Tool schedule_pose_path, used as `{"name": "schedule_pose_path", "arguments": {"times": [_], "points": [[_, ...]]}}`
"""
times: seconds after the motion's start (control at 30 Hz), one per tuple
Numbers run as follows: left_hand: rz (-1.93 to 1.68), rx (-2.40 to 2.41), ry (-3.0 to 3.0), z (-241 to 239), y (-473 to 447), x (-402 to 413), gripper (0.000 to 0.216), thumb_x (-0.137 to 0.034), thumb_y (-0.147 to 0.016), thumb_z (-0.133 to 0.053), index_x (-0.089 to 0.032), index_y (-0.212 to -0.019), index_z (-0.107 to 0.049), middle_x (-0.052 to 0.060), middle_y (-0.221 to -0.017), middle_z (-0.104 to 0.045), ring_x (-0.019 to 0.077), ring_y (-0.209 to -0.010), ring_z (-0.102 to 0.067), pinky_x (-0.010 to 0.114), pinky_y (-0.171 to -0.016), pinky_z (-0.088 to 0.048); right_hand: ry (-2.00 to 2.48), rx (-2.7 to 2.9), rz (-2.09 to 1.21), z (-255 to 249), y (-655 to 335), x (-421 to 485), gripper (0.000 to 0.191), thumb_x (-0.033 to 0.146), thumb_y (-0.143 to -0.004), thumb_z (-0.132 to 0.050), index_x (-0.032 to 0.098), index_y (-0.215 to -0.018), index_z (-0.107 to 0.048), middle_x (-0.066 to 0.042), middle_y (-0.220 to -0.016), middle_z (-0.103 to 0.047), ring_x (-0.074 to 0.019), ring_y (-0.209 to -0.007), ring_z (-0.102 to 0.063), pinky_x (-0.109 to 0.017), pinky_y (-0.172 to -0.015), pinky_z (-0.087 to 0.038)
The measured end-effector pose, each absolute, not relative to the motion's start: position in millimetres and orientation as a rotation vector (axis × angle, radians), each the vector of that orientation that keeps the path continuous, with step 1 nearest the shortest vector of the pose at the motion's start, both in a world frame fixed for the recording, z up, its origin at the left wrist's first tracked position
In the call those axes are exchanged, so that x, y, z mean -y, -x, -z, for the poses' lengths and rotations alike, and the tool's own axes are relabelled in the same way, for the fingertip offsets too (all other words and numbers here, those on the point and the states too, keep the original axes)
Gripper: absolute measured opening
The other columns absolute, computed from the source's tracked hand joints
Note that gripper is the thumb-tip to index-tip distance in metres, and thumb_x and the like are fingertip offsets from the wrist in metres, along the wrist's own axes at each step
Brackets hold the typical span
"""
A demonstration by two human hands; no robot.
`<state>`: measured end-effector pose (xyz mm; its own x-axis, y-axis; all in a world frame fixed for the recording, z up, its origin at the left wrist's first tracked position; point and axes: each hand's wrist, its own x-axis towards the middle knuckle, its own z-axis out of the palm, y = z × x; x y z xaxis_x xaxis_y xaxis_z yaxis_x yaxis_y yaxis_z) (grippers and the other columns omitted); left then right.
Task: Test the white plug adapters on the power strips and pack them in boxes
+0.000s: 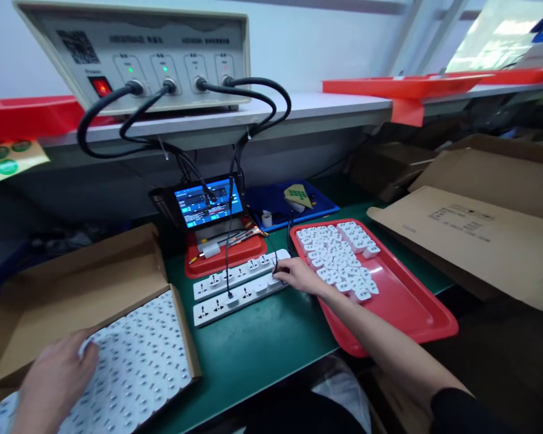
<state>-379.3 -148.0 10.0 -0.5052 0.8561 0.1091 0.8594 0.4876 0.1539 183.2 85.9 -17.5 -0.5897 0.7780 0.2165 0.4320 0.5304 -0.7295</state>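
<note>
On the grey instrument (154,105) in front of you, "Power" can be read above the lit red switch (102,86); a QR code (78,47) sits beside it, and the heading is too blurred to read, as are the lines on the blue display (208,202) and the print on the cardboard flap (461,229). Your tabletop (262,343) is green, with a pale shelf (308,111) running above it against a light wall. To your right, a red tray (402,313) holds many small white blocks (339,256), heaped toward its far left; to your left, an open carton (185,337) is packed with white pieces (136,355) in rows. Between them lie two white power strips (239,304), side by side, several sockets fitted with white inserts. Your right hand (301,275) has its fingers closed on the end of a thin black cable (276,256) at the strips' right end. Your left hand (57,377) is blurred over the carton's pieces; whether it grips one, you cannot tell.
</note>
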Motion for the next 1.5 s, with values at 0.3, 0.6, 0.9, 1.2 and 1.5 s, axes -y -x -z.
{"name": "schedule_pose_path", "arguments": {"times": [0.3,0.6,0.9,1.2,1.5], "points": [[0.908,2.26,2.303,-8.8,186.9,67.5,0.041,-0.055,-0.092,-0.058,-0.028,-0.12,-0.072,0.009,-0.126,-0.075,0.0327,-0.119,-0.067,0.043,-0.103,-0.051,0.953,2.304,-0.753,18.0,-183.4,-86.9,0.011,0.024,-0.094,-0.07,0.02,-0.084,-0.072,-0.002,-0.084,-0.072,-0.0184,-0.079,-0.061,-0.027,-0.074,-0.042],[0.95,2.18,2.511,-5.0,120.4,29.8,0.018,-0.039,-0.092,-0.065,-0.025,-0.101,-0.074,0.009,-0.1,-0.074,0.0288,-0.096,-0.068,0.038,-0.086,-0.05,0.911,2.348,-0.656,17.8,-181.2,-83.7,0.011,0.021,-0.096,-0.068,0.021,-0.085,-0.07,-0.004,-0.088,-0.073,-0.021,-0.085,-0.064,-0.03,-0.08,-0.043],[1.016,2.205,2.477,2.6,116.6,28.3,0.015,-0.031,-0.094,-0.06,-0.024,-0.082,-0.066,0.006,-0.09,-0.071,0.0255,-0.089,-0.066,0.036,-0.081,-0.047,0.898,2.417,-0.538,22.4,-181.1,-79.7,0.011,0.022,-0.098,-0.066,0.02,-0.087,-0.068,-0.006,-0.091,-0.069,-0.0226,-0.091,-0.063,-0.032,-0.084,-0.046],[1.032,2.191,2.465,5.0,112.5,31.6,0.013,-0.027,-0.094,-0.059,-0.022,-0.082,-0.064,0.005,-0.089,-0.069,0.0246,-0.091,-0.064,0.036,-0.084,-0.046,0.892,2.365,-0.619,20.6,-180.8,-80.9,0.01,0.021,-0.097,-0.068,0.02,-0.087,-0.07,-0.004,-0.087,-0.069,-0.0193,-0.083,-0.063,-0.029,-0.077,-0.044],[1.044,2.213,2.454,6.7,111.8,33.5,0.013,-0.025,-0.095,-0.058,-0.021,-0.084,-0.065,0.005,-0.09,-0.068,0.0236,-0.091,-0.062,0.036,-0.084,-0.044,0.876,2.331,-0.594,23.3,-178.1,-78.4,0.014,0.02,-0.098,-0.065,0.019,-0.085,-0.066,-0.004,-0.085,-0.066,-0.0193,-0.083,-0.06,-0.029,-0.077,-0.043]]}}
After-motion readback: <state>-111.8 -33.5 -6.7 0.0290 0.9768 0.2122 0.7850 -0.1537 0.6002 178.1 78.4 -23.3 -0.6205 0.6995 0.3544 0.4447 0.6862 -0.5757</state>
